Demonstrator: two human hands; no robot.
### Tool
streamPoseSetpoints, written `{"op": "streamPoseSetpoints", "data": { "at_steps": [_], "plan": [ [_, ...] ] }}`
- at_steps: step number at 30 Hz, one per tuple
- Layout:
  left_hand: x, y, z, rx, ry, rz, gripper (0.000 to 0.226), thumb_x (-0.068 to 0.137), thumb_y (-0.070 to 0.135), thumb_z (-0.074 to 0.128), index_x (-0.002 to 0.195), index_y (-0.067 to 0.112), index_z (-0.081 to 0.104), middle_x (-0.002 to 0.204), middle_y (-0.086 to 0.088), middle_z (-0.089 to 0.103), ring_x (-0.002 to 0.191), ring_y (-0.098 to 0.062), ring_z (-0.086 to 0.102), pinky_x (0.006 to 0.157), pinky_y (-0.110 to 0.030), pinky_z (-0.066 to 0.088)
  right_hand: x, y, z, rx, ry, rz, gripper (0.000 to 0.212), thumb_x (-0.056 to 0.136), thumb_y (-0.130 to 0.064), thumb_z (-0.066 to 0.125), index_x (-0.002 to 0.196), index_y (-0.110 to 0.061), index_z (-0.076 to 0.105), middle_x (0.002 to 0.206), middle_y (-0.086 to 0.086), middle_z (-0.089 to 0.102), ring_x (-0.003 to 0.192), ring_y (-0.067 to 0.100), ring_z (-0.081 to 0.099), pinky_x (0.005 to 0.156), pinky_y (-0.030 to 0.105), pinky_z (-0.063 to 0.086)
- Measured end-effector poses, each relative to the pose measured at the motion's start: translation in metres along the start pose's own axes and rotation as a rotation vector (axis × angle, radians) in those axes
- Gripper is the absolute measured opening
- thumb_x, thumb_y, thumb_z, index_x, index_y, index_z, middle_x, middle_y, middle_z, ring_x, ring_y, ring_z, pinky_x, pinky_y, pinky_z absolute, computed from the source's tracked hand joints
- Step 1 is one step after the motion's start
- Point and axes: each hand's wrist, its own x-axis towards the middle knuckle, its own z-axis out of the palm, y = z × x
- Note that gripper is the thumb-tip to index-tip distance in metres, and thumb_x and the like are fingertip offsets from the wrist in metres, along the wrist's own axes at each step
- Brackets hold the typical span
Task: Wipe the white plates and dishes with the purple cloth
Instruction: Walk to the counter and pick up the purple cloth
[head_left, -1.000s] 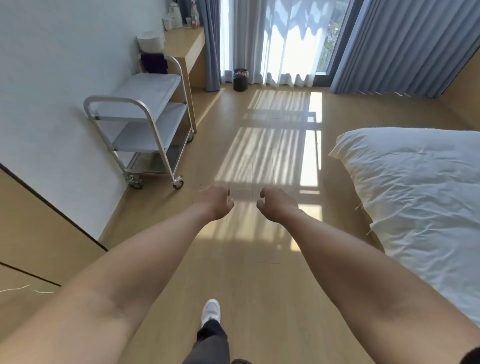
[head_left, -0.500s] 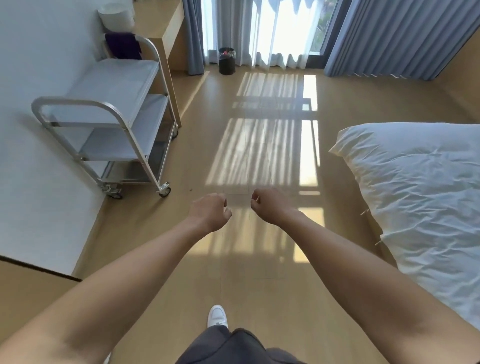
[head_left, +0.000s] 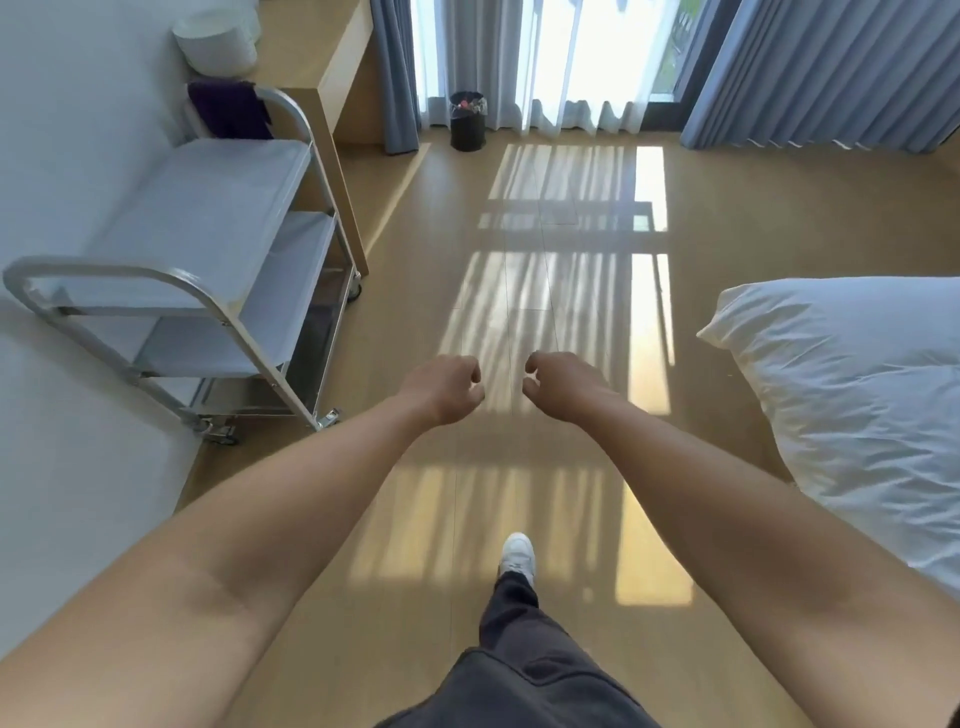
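Note:
A stack of white plates (head_left: 218, 44) sits on the wooden desk at the far left, partly cut off by the top edge. The purple cloth (head_left: 228, 109) hangs over the far handle of a steel trolley (head_left: 208, 291) just below the plates. My left hand (head_left: 441, 389) and right hand (head_left: 563, 387) are stretched out in front of me over the floor, far from the plates and cloth. Both hands hold nothing, with the fingers loosely curled in.
The three-shelf trolley stands against the left wall. A wooden desk (head_left: 322, 57) runs behind it. A black waste bin (head_left: 467, 122) stands by the curtains. A bed with white bedding (head_left: 852, 405) fills the right side. My foot in a white shoe (head_left: 517, 553) is on the wooden floor.
I have walked forward: the trolley, plates, cloth and bin have come closer and larger. My hands have stayed in front of me, curled and holding nothing.

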Motion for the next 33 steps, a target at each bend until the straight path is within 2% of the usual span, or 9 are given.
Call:
{"op": "streamPoseSetpoints", "data": {
  "at_steps": [4,9,12,15,19,26,33],
  "plan": [
    [0.067,0.017,-0.027,-0.005,0.07,0.003,0.019,0.093,0.036,0.051,0.102,0.025,0.063,0.107,0.003,0.067,0.098,-0.024,0.063,0.081,-0.036,0.048,0.068,0.019,-0.046,-0.033,0.031,-0.045,0.03,0.101,-0.036,0.045,0.121,-0.022,0.063,0.121,0.002,0.064,0.104,0.023,0.063,0.075,0.032,0.044],
    [0.12,0.023,-0.051,-0.017,0.125,-0.013,0.027,0.094,0.036,0.052,0.113,0.021,0.063,0.112,0.002,0.065,0.102,-0.022,0.061,0.087,-0.039,0.05,0.126,0.024,-0.08,0.081,0.041,-0.113,0.028,0.099,-0.038,0.048,0.117,-0.025,0.065,0.116,-0.003,0.068,0.101,0.02,0.064,0.086,0.039,0.053],
    [0.14,0.017,-0.054,-0.042,0.159,0.012,0.025,0.094,0.036,0.054,0.111,0.021,0.063,0.108,0.005,0.066,0.097,-0.019,0.062,0.079,-0.034,0.049,0.148,0.027,-0.081,0.167,0.066,-0.154,0.028,0.1,-0.037,0.049,0.118,-0.025,0.066,0.115,-0.007,0.068,0.105,0.016,0.063,0.085,0.037,0.052],
    [0.164,0.002,-0.051,-0.03,0.174,0.02,0.023,0.095,0.038,0.054,0.11,0.023,0.062,0.105,0.009,0.065,0.09,-0.015,0.062,0.071,-0.029,0.043,0.176,0.03,-0.075,0.178,0.096,-0.171,0.028,0.101,-0.036,0.049,0.12,-0.024,0.065,0.116,-0.006,0.068,0.109,0.016,0.061,0.084,0.035,0.05],
    [0.222,-0.021,-0.057,-0.04,0.153,-0.001,0.024,0.094,0.039,0.055,0.111,0.023,0.061,0.104,0.011,0.065,0.092,-0.016,0.061,0.07,-0.028,0.037,0.232,0.025,-0.075,0.153,0.078,-0.162,0.029,0.101,-0.035,0.048,0.123,-0.023,0.063,0.119,-0.005,0.066,0.113,0.017,0.058,0.083,0.033,0.046],
    [0.371,-0.071,-0.097,-0.143,0.107,-0.053,0.025,0.093,0.039,0.055,0.112,0.024,0.062,0.103,0.011,0.066,0.097,-0.016,0.063,0.077,-0.031,0.047,0.388,-0.008,-0.108,0.097,0.073,-0.107,0.03,0.101,-0.037,0.046,0.124,-0.026,0.061,0.121,-0.007,0.064,0.111,0.018,0.059,0.086,0.038,0.052],
    [0.497,-0.111,-0.16,-0.136,0.101,-0.036,0.026,0.094,0.038,0.053,0.112,0.021,0.063,0.107,0.007,0.067,0.101,-0.018,0.062,0.074,-0.029,0.04,0.516,-0.043,-0.15,0.094,0.052,-0.071,0.03,0.101,-0.035,0.047,0.125,-0.022,0.061,0.121,-0.004,0.064,0.113,0.02,0.059,0.085,0.035,0.048]
  ]
}}
